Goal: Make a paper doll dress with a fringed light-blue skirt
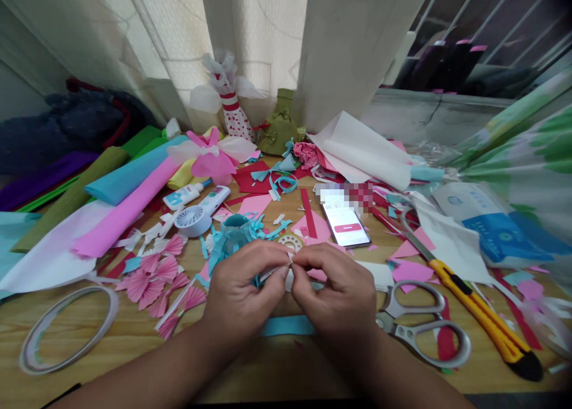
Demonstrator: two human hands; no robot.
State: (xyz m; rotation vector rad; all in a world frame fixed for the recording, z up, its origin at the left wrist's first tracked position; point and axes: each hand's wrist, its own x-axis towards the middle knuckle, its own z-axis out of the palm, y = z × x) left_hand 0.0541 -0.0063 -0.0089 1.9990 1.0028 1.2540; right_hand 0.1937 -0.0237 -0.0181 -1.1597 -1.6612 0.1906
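My left hand (248, 287) and my right hand (337, 287) meet over the middle of the table, fingertips pinched together. Between them is a small whitish scrap (290, 258), mostly covered by my fingers, so its kind does not show. Below my hands lies a light blue paper strip (288, 325). Just beyond the fingertips sits a small tape roll (290, 241). Fringed blue crepe paper (235, 233) stands by my left hand. Scissors (417, 322) with grey handles rest to the right of my right hand.
A yellow box cutter (480, 314) lies at the right, blade extended. A lit phone (344, 218) is behind my right hand. Folded pink paper fans (154, 275) and a large tape roll (69, 331) are at the left. A handheld fan (194, 219) and glue bottle (183, 196) lie farther back.
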